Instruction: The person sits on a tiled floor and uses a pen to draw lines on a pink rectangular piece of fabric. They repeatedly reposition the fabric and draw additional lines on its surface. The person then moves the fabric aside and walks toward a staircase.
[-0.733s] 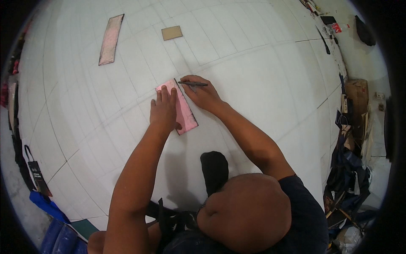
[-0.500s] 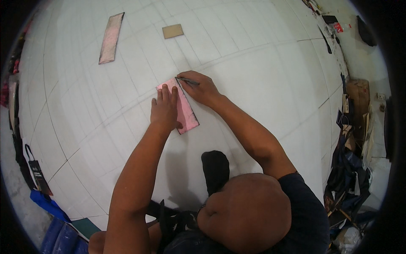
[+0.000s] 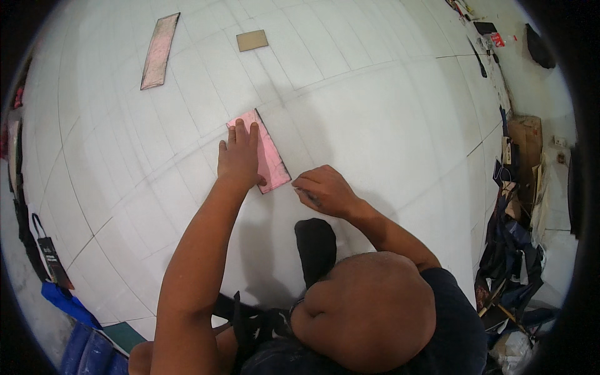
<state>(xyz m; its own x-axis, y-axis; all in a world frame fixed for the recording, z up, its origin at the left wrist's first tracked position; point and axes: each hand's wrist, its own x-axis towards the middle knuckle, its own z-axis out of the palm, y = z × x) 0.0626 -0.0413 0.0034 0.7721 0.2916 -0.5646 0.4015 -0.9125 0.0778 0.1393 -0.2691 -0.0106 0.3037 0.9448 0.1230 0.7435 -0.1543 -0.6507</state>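
Observation:
My left hand (image 3: 239, 155) lies flat on a pink rectangular piece (image 3: 271, 164) with dark edges, its fingers spread and pressing it down. The piece rests at a slant on a large white sheet (image 3: 387, 131) ruled with long thin lines. Just off the piece's lower right corner, my right hand (image 3: 328, 190) is closed around a slim dark pen (image 3: 310, 198). The pen's tip is too small to make out, so I cannot tell whether it touches the sheet. A dark line runs along the pink piece's right edge.
Farther off on the sheet lie a longer pink strip (image 3: 160, 51) and a small tan rectangle (image 3: 252, 40). My dark-socked foot (image 3: 315, 247) is close in front. Along the right wall are a cardboard box (image 3: 525, 147) and piled dark cloth (image 3: 509, 250); a black tag (image 3: 55, 262) lies at left.
My right hand has moved with the pen from the far top corner of the pink piece down its right side to the near corner. My left hand has stayed on the piece.

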